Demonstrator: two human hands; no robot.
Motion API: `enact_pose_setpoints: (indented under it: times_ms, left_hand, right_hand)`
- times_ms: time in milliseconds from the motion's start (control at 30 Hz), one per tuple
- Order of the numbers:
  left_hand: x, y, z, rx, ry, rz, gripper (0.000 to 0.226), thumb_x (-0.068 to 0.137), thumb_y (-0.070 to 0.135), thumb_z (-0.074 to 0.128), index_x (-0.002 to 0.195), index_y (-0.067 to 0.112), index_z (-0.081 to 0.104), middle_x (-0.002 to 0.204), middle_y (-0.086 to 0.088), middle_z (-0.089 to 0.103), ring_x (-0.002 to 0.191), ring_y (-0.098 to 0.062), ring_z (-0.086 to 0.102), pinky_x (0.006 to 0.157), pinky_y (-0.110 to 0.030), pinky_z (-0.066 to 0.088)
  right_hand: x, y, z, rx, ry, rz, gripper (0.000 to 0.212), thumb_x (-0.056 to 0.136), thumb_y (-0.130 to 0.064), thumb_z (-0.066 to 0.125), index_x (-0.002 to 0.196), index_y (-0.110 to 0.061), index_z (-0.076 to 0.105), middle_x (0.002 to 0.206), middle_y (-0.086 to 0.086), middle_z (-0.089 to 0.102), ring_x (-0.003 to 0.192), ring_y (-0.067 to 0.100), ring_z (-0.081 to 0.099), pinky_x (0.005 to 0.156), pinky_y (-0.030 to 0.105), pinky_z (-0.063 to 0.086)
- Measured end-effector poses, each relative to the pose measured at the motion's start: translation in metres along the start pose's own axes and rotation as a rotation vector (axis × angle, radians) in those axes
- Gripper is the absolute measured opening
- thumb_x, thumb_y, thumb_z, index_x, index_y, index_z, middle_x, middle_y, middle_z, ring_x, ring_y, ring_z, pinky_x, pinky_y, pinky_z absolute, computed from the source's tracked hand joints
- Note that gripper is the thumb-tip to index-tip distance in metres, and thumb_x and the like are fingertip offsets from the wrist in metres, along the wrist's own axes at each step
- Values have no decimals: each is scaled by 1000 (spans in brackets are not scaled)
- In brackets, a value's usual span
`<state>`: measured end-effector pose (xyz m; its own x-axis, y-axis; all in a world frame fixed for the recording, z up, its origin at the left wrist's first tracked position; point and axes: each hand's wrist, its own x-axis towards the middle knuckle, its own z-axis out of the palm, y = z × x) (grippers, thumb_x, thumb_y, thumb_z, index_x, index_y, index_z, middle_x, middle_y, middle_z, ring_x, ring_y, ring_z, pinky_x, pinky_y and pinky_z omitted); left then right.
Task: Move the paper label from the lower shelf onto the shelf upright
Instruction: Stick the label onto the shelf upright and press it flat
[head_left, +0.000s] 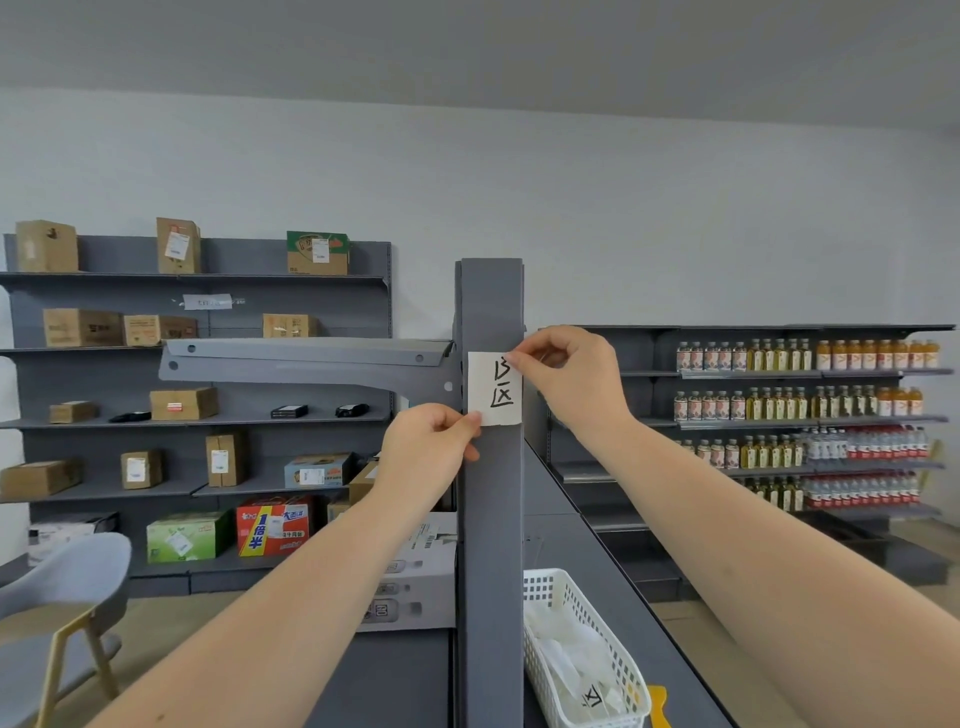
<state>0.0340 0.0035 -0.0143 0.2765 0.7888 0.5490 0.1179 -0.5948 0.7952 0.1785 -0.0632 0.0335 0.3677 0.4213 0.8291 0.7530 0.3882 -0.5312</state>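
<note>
A white paper label (493, 388) with black handwritten characters lies flat against the front of the grey shelf upright (491, 519), near its top. My left hand (428, 447) pinches the label's lower left corner. My right hand (569, 376) pinches its upper right corner. Both arms reach forward on either side of the upright.
A grey shelf bracket (306, 361) juts left from the upright. A white plastic basket (582, 649) with more paper labels sits on the lower shelf to the right. Shelves with cardboard boxes (182, 402) stand at the left, shelves of bottles (800, 405) at the right. A grey chair (62, 587) is at the lower left.
</note>
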Motion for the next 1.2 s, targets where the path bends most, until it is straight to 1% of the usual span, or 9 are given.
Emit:
enact_pose_setpoints:
  times_ms: [67,167,300,467,667,767,967,1067,1200]
  left_hand:
    - [2,1,0,15,-5,6,26,90,32,60,72,17,73,59,4,71,59,-9,57,64,-27,48]
    - [4,1,0,53,-14,14,27,90,32,60,72,17,73,61,2,72,64,-10,61,65,-26,48]
    - [6,0,1,68,-4,23,28,90,33,60,73,16,73,61,1,72,67,-12,63,67,-26,48]
    - [6,0,3,106,14,55,29,91,33,58,71,16,70,59,0,69,60,-13,62,58,-23,43]
    - [10,0,4,143,33,63,30,89,33,59,68,13,69,55,1,65,54,-14,58,58,-26,46]
    - [12,0,4,156,45,75,32,88,32,60,68,9,70,59,-6,62,54,-15,51,57,-29,43]
    - [12,-1,5,209,56,99,33,88,33,59,70,8,70,59,-3,60,54,-13,50,52,-26,40]
    - [12,-4,6,252,73,119,37,88,36,59,72,4,67,62,-9,62,55,-15,51,53,-28,41]
    - [12,-7,8,249,87,114,39,89,38,58,71,3,60,67,-10,65,59,-18,53,55,-30,41]
  right_hand:
    - [1,0,0,-8,3,-5,6,78,-19,75,72,-20,72,80,2,71,69,19,59,64,24,47]
    - [1,0,2,-19,3,-18,8,78,-19,75,71,-19,71,77,6,70,65,9,53,64,25,47]
    - [2,1,3,-25,8,-13,8,78,-20,74,72,-17,70,75,8,68,63,10,52,65,31,50]
    - [2,2,4,-17,8,-7,8,78,-20,74,72,-18,69,75,8,68,64,11,53,67,36,52]
    - [5,1,4,-42,1,-16,9,78,-19,74,72,-16,68,72,2,67,61,5,51,63,27,48]
    - [4,0,3,-59,-5,-23,10,79,-20,73,72,-16,67,70,-1,64,61,6,50,64,29,49]
    - [4,0,4,-91,0,-51,10,80,-21,72,73,-16,66,67,-4,61,59,5,49,65,32,50]
    - [5,2,3,-94,-8,-47,11,80,-23,72,74,-17,65,68,-3,61,59,7,49,63,30,49]
    - [7,2,4,-100,-13,-56,11,79,-24,72,74,-18,65,66,-7,59,57,5,49,61,25,46]
